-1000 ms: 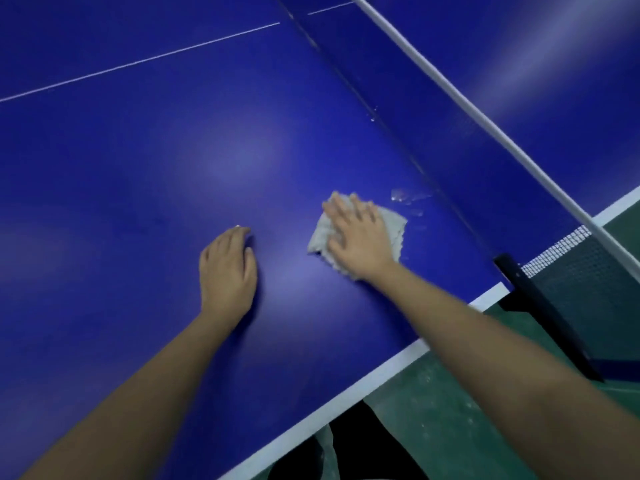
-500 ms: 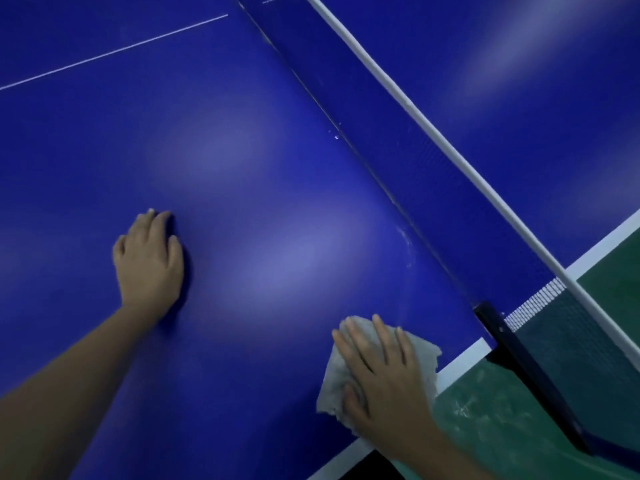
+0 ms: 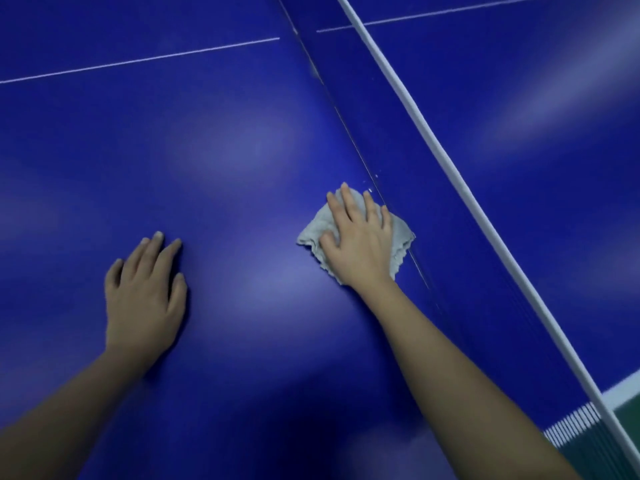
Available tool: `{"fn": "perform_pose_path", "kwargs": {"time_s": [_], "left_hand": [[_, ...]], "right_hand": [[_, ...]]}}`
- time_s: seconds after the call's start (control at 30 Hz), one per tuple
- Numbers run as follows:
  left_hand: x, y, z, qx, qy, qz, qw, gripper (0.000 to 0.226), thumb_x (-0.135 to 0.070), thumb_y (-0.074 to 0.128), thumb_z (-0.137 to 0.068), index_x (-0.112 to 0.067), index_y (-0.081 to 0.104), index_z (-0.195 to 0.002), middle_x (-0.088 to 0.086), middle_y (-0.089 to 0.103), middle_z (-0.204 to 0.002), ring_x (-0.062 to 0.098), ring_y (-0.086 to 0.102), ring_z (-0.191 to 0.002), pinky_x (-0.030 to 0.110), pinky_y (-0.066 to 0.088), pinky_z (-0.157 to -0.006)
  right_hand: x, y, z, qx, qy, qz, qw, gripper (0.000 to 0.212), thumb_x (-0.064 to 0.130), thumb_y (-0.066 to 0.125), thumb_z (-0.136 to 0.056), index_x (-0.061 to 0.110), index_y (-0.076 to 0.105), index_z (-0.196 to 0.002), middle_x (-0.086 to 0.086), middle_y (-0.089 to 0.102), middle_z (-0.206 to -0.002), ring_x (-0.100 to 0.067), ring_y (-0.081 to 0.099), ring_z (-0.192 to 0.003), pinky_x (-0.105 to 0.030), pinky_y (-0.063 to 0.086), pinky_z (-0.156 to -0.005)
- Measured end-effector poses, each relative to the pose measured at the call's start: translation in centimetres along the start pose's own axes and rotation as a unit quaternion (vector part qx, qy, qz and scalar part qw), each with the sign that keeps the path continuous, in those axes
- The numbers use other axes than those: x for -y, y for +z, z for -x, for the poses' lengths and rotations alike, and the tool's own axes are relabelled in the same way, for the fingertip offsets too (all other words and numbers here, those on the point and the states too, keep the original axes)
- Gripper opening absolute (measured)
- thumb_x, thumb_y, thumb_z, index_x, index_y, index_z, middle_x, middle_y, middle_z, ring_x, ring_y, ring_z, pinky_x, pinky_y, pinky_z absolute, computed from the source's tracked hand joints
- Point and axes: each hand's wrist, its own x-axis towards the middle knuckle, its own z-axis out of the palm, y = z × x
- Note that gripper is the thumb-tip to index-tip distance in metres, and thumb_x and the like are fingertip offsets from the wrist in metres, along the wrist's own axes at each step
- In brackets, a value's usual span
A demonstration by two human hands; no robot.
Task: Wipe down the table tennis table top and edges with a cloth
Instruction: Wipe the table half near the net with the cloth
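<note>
Table top point(image 3: 242, 150), glossy blue, fills almost the whole view, with soft light patches on it. A thin white centre line point(image 3: 138, 60) crosses the far left. Left hand point(image 3: 145, 299) lies palm down on the bare surface at near left, fingers straight and slightly spread, holding nothing. Further right, the grey cloth point(image 3: 313, 230) is crumpled flat on the table, its right edge touching the foot of the net point(image 3: 381, 133). Right hand point(image 3: 360, 237) presses down on the cloth with fingers spread and straight; nothing is curled round it that I can see. White net tape point(image 3: 433, 143) runs diagonally from far centre to near right. A white edge line point(image 3: 620, 393) and a bit of green floor point(image 3: 628, 407) show at the near right corner.

Compared with half a second ago, the cloth and right hand have gone from the near side edge by the net post to a spot further in along the net. The left hand has shifted right, closer to the cloth. The net post has dropped out of view, and most of the floor with it.

Most of the cloth is hidden under the palm. The thumb's grip is unclear. Small pale specks near the fingertips are too small to identify. Both forearms are cut off by the near edge. The net mesh at near right is blurred.
</note>
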Motion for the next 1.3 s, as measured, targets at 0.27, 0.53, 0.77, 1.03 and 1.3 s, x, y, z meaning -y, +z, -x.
{"fn": "perform_pose_path", "kwargs": {"time_s": [0.27,0.53,0.77,1.03,1.3], "left_hand": [[0.0,-0.1,-0.1,0.021,-0.004,-0.012,1.000,0.056,-0.034,0.024,-0.091,-0.011,0.047,-0.136,0.011,0.040,-0.146,0.024,0.032,-0.136,0.046,0.019,-0.108],[-0.2,-0.4,-0.3,0.030,-0.009,-0.005,1.000,0.053,-0.031,0.029,-0.089,-0.011,0.051,-0.133,0.010,0.045,-0.143,0.021,0.031,-0.133,0.045,0.021,-0.107],[0.1,-0.4,-0.6,0.028,0.001,0.007,1.000,0.052,-0.030,0.033,-0.086,-0.012,0.053,-0.131,0.009,0.045,-0.141,0.020,0.032,-0.132,0.043,0.021,-0.106],[0.3,-0.4,-0.6,0.034,0.001,0.012,0.999,0.052,-0.029,0.032,-0.088,-0.012,0.051,-0.133,0.008,0.044,-0.143,0.021,0.031,-0.134,0.044,0.020,-0.108],[0.0,-0.5,-0.7,0.032,-0.005,0.004,0.999,0.053,-0.029,0.030,-0.089,-0.011,0.051,-0.134,0.009,0.045,-0.142,0.021,0.032,-0.133,0.046,0.022,-0.107]], "right_hand": [[2.7,0.5,-12.8,-0.026,-0.042,0.005,0.999,0.058,0.035,0.039,-0.088,0.026,0.034,-0.145,0.005,0.022,-0.157,-0.028,0.019,-0.142,-0.048,0.011,-0.113],[6.2,0.4,-24.8,-0.022,-0.057,0.002,0.998,0.057,0.037,0.032,-0.089,0.025,0.033,-0.145,0.003,0.021,-0.157,-0.029,0.019,-0.143,-0.048,0.011,-0.113],[10.0,0.1,-31.8,-0.003,-0.088,-0.008,0.996,0.056,0.038,0.029,-0.090,0.027,0.032,-0.145,0.004,0.018,-0.158,-0.028,0.016,-0.144,-0.050,0.007,-0.114],[11.1,0.7,-25.9,0.020,-0.120,-0.009,0.993,0.056,0.038,0.032,-0.093,0.027,0.028,-0.148,0.006,0.016,-0.158,-0.025,0.013,-0.145,-0.048,0.004,-0.115],[5.8,1.5,-0.4,0.036,-0.157,-0.015,0.987,0.063,0.042,0.035,-0.082,0.025,0.042,-0.142,0.004,0.034,-0.152,-0.027,0.033,-0.138,-0.049,0.019,-0.112]]}}
